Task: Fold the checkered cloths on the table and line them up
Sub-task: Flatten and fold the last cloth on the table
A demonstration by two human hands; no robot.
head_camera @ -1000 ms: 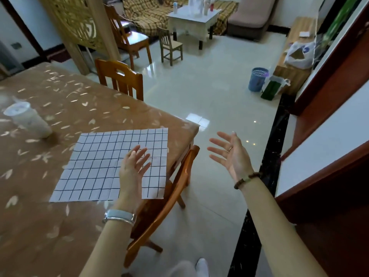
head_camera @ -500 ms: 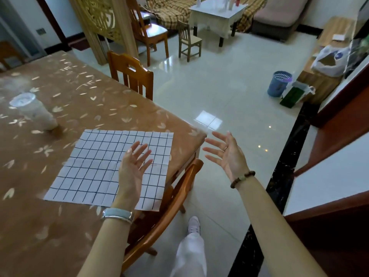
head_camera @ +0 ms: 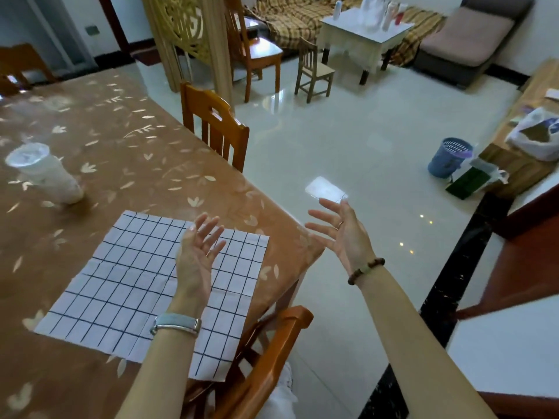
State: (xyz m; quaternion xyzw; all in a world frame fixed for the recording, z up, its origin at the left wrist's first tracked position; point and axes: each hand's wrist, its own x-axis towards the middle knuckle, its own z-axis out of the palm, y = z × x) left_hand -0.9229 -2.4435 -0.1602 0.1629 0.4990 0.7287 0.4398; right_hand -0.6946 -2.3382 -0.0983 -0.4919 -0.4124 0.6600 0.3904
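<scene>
Wooden chair back (head_camera: 272, 355) at the table's (head_camera: 130, 152) near right edge, partly cut off, left hand (head_camera: 198, 252) spread open, empty, hiding part of the checkered cloth (head_camera: 121, 282) lying flat by the right corner, right hand (head_camera: 344, 234) open, empty, beyond that corner, blurred white cup (head_camera: 45, 173) farther left.

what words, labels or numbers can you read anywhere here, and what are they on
None can be read.
The bottles across the room are too small and blurred.
The plastic bag shows a blue mark, unreadable.
The checkered cloth and white cup show no text.
</scene>
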